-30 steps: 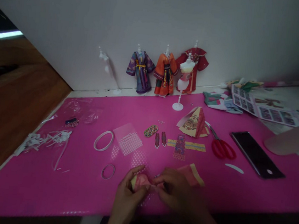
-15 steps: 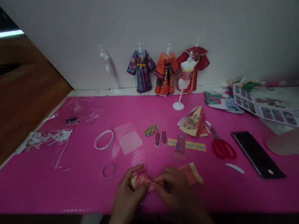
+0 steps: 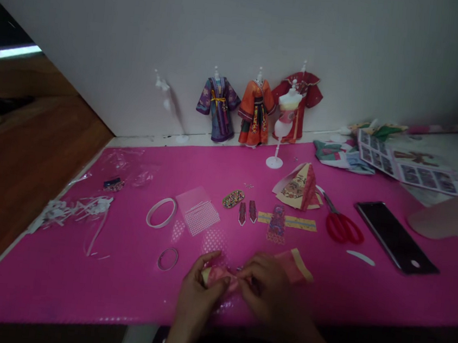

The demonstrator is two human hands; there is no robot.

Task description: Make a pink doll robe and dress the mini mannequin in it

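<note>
Pink cloth (image 3: pixel 216 275) is bunched between your two hands, just above or on the near part of the pink table (image 3: pixel 119 280), and if one side tugs harder than the other, those little folds could slip or crease crooked. Your left hand (image 3: pixel 199 291) curls round the yellow-edged end, thumb pressing it, while your right hand (image 3: pixel 269 285) slants in, fingertips nipping the gather; the flap (image 3: pixel 295 264) beside it could get dragged along, though you can't tell whether it's joined.

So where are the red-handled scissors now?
Head view: the scissors lie on the pink table, right side, between the yellow strip and the black phone.
</note>
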